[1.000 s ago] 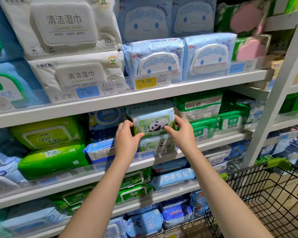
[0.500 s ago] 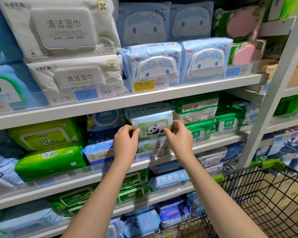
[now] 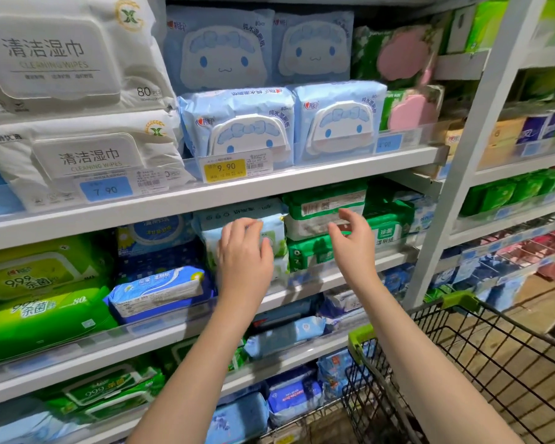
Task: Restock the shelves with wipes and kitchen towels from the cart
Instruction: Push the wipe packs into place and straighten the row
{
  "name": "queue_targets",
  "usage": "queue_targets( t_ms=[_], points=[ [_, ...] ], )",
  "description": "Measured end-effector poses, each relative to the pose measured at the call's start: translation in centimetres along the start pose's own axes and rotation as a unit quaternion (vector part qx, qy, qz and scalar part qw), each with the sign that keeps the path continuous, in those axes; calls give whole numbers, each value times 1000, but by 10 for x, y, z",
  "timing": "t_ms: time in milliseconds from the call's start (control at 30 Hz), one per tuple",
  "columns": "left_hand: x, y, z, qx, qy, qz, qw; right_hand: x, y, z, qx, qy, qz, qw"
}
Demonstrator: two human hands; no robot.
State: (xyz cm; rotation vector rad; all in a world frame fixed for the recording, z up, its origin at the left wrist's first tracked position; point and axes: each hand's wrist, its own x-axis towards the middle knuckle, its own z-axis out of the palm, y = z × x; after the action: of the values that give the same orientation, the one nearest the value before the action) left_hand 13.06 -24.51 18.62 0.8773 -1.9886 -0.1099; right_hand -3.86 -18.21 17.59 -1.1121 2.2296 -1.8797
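Shelves (image 3: 269, 190) of wipes fill the head view, with both bare forearms reaching up to the middle tier. The left hand (image 3: 245, 251) lies against the front of a pale blue-and-green pack (image 3: 273, 232) that stands on the middle shelf. Its fingers are loosely bent, with the tips on the pack's face and not wrapped round it. The right hand (image 3: 353, 238) hovers just right of that pack, fingers spread and relaxed, holding nothing, in front of stacked green packs (image 3: 321, 251); whether it touches them is unclear. Left of and below the left hand lies a blue pack (image 3: 161, 290). Below the right forearm stands a wire cart (image 3: 458, 301) with green corners.
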Motion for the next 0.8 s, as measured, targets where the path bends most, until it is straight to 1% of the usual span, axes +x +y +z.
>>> queue_targets(
  t_ms=[67, 167, 267, 367, 433, 533, 667, 800],
  points=[
    [8, 20, 8, -44, -76, -6, 996, 15, 3, -10, -20, 21, -2, 1000],
    [25, 45, 21, -75, -174, -59, 980, 40, 5, -20, -45, 36, 18, 998],
    [39, 59, 32, -110, -221, -131, 960, 66, 6, -25, -44, 10, 66, 997],
    [43, 65, 40, -95, -219, -162, 957, 85, 6, -25, -13, -8, 124, 992],
    [42, 69, 42, -97, -210, -177, 957, 91, 8, -24, 5, -12, 140, 990],
    [41, 76, 45, -95, -193, -197, 957, 94, 14, -26, 36, -13, 156, 987],
    [43, 77, 51, -141, -163, -234, 948, 90, 21, -33, 84, -25, 164, 983],
    [42, 78, 53, -169, -141, -249, 943, 86, 26, -43, 121, -53, 164, 978]
  ],
)
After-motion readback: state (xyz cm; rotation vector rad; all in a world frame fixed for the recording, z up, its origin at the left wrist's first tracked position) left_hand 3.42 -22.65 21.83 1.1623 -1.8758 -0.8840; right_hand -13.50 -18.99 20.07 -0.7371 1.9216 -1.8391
